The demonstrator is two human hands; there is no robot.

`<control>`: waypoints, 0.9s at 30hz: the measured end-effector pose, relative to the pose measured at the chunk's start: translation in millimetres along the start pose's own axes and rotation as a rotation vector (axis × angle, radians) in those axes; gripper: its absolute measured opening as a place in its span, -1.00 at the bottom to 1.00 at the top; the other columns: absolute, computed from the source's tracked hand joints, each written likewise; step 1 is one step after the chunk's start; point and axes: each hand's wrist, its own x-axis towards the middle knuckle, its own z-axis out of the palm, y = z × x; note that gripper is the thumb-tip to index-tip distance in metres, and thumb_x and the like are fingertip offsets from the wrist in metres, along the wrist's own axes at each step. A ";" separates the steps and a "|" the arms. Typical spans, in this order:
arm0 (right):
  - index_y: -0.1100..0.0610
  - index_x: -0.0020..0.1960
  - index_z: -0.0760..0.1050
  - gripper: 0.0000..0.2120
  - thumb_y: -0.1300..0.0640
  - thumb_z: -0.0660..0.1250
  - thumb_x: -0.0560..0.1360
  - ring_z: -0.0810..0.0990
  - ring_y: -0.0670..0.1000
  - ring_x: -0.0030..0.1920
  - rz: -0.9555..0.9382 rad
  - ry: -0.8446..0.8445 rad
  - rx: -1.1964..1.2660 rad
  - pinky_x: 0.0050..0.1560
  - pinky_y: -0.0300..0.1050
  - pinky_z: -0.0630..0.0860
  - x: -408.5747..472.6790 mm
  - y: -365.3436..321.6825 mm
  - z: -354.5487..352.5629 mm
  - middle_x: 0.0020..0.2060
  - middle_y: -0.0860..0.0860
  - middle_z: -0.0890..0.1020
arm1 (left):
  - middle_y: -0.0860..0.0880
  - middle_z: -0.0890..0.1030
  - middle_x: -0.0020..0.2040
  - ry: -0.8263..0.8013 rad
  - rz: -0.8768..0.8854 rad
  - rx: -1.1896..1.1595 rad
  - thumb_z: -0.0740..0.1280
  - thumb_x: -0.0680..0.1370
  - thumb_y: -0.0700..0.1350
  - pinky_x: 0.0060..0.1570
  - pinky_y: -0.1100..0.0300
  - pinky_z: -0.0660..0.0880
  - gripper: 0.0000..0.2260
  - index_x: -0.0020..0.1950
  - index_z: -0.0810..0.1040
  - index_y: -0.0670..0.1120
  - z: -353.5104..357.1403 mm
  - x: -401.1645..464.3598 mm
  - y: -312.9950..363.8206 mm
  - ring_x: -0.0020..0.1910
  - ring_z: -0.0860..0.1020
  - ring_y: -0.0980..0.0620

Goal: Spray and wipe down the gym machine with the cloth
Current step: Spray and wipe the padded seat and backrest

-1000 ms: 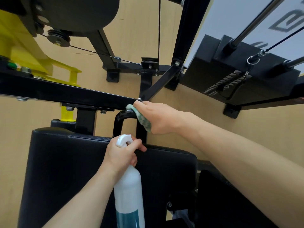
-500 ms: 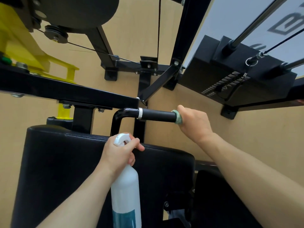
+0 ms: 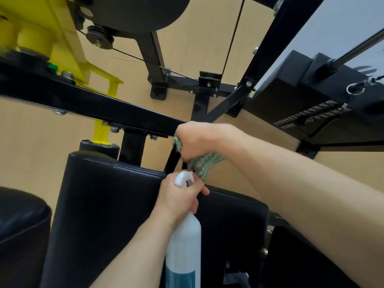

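The right hand (image 3: 197, 140) is clamped around the green-and-white checked cloth (image 3: 202, 163), which is wrapped over the machine's black handle just below the black steel crossbeam (image 3: 99, 109). The handle itself is hidden under the hand. A loose tail of cloth hangs from under the palm. Wrapping the cloth round the bar lets the whole circumference get rubbed in one stroke.

The left hand (image 3: 178, 202) grips the neck of the white plastic spray bottle (image 3: 184, 244), fingers curled by the trigger and the nozzle pointing up toward the handle — probably held ready for the next squirt while the other hand wipes. The bottle stands upright in front of the black padded backrest (image 3: 116, 208).

Compared with half a second ago, the right hand has slid back along the handle from its outer end to the inner bend near the beam, so the rubber sleeve that was exposed is covered again. The left hand and bottle have barely shifted — a back-and-forth wiping stroke, I judge.
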 end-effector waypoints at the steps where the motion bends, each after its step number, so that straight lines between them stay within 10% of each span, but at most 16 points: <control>1: 0.11 -0.02 0.59 -0.83 0.10 0.46 0.41 0.63 0.04 -0.20 0.038 -0.119 -0.049 -0.28 -0.12 0.54 3.5 -8.7 -9.9 -0.20 0.01 0.63 | -0.29 0.65 -0.30 -0.004 -0.005 -0.011 0.35 0.54 -0.19 -0.36 0.10 0.40 -0.79 -0.29 0.64 -0.17 -0.5 0.1 -0.4 -0.56 0.41 -0.05; 5: 0.15 -0.02 0.62 -0.85 0.12 0.43 0.44 0.56 0.02 -0.28 0.095 -0.346 -0.189 -0.34 -0.18 0.46 12.2 -26.3 -24.1 -0.19 0.02 0.62 | -0.19 0.70 -0.24 -0.006 -0.021 -0.028 0.34 0.53 -0.18 -0.39 0.11 0.42 -0.82 -0.24 0.62 -0.20 -1.2 -1.1 1.8 -0.56 0.42 -0.02; 8: 0.12 -0.21 0.49 -0.91 0.23 0.33 0.47 0.48 0.03 -0.34 0.014 -0.063 -0.363 -0.44 -0.17 0.31 10.0 -37.4 -1.5 -0.32 -0.02 0.48 | 0.02 0.60 -0.46 0.014 -0.025 0.019 0.30 0.57 -0.26 -0.40 0.16 0.42 -0.83 -0.18 0.61 -0.28 -0.4 -1.9 4.1 -0.57 0.42 0.01; 15: 0.15 0.07 0.48 -0.85 0.28 0.31 0.51 0.56 0.06 -0.35 -0.415 0.628 -0.635 -0.42 -0.09 0.28 2.4 2.2 46.6 -0.28 0.00 0.56 | 0.00 0.57 -0.49 0.015 0.001 0.037 0.32 0.54 -0.29 -0.45 0.21 0.36 -0.85 -0.18 0.60 -0.34 -0.2 -2.9 4.8 -0.59 0.42 -0.02; 20: 0.08 -0.08 0.39 -0.76 0.13 0.45 0.40 0.56 0.12 -0.40 -0.009 0.794 -0.111 -0.43 -0.12 0.31 -29.5 50.2 79.1 -0.34 -0.07 0.54 | -0.17 0.71 -0.28 0.004 0.021 -0.002 0.31 0.52 -0.28 -0.41 0.15 0.40 -0.83 -0.27 0.57 -0.21 -0.7 -2.9 4.0 -0.57 0.41 -0.04; 27: 0.04 0.02 0.37 -0.78 0.03 0.40 0.52 0.52 0.10 -0.23 0.673 0.447 0.129 -0.25 -0.06 0.43 -101.0 145.3 119.4 -0.23 -0.02 0.51 | -0.12 0.75 -0.15 -0.025 0.050 -0.026 0.33 0.56 -0.29 -0.34 0.11 0.45 -0.84 -0.21 0.56 -0.15 -0.8 -4.0 2.8 -0.54 0.43 0.02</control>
